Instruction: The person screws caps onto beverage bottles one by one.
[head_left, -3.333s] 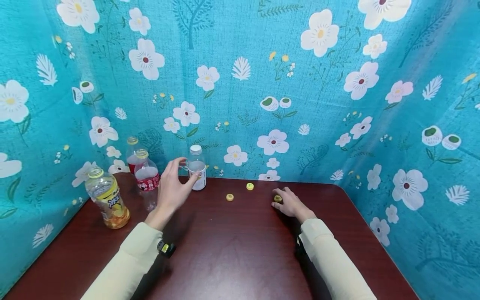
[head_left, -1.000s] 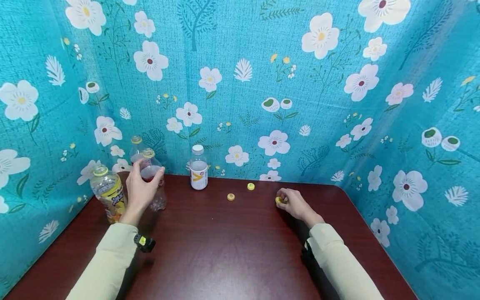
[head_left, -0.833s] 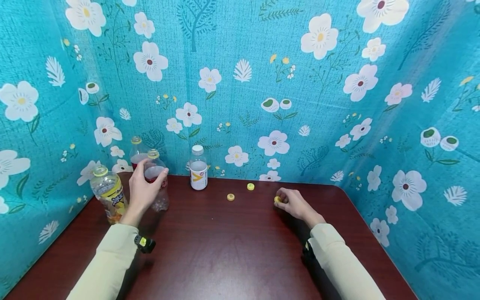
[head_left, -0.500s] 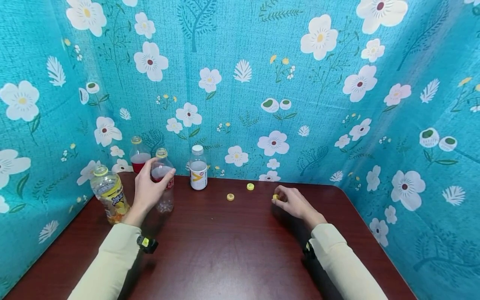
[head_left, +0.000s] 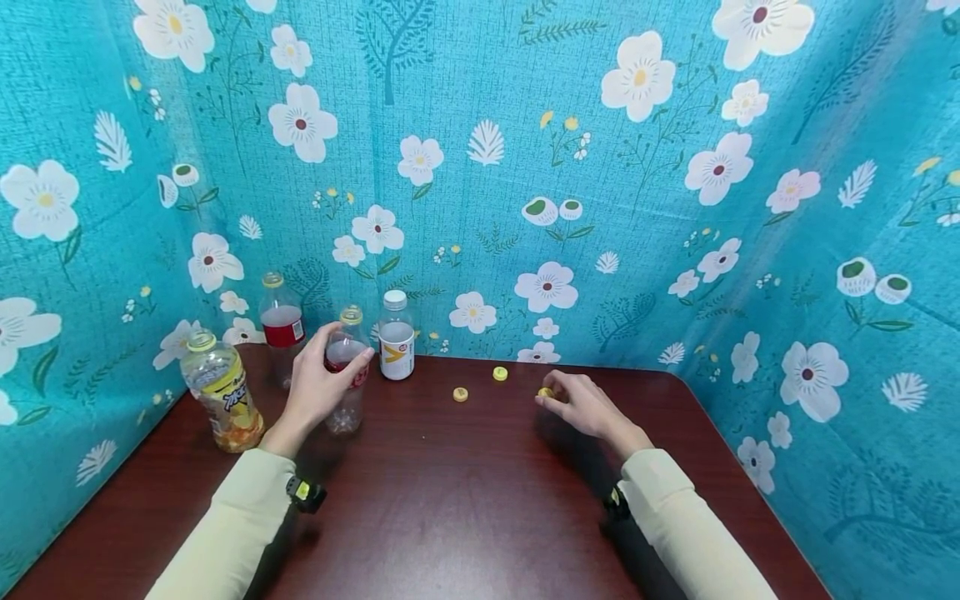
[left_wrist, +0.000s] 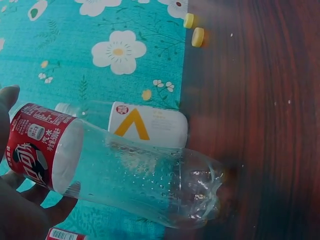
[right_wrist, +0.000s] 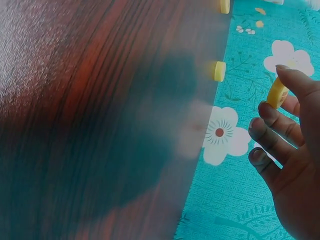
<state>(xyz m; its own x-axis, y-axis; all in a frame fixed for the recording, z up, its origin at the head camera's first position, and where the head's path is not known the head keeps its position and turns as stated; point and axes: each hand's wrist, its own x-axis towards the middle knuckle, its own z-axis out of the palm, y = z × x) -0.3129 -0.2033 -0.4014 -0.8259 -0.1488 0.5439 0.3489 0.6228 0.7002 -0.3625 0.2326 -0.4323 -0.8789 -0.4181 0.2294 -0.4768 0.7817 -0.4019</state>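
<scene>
My left hand (head_left: 318, 383) grips a clear, uncapped plastic bottle (left_wrist: 145, 175) around its red label. The bottle's base is close over the table, just in front of a capped bottle with a white label (head_left: 397, 350). Between thumb and fingers, my right hand (head_left: 588, 406) pinches a yellow bottle cap (right_wrist: 276, 93), held above the tabletop in the right wrist view. Two more yellow caps lie on the table to the left of that hand, one nearer (head_left: 461, 394) and one farther back (head_left: 500, 374).
At the left stand an uncapped bottle with a yellow label (head_left: 225, 396) and another red-labelled bottle (head_left: 282, 333) near the back. A blue flowered cloth (head_left: 480, 217) hangs behind and beside the dark wooden table (head_left: 465, 508).
My left hand went from near the white-labelled bottle to the front red-labelled bottle, gripped it and carried it right. My right hand picked up its cap and moved slightly left.
</scene>
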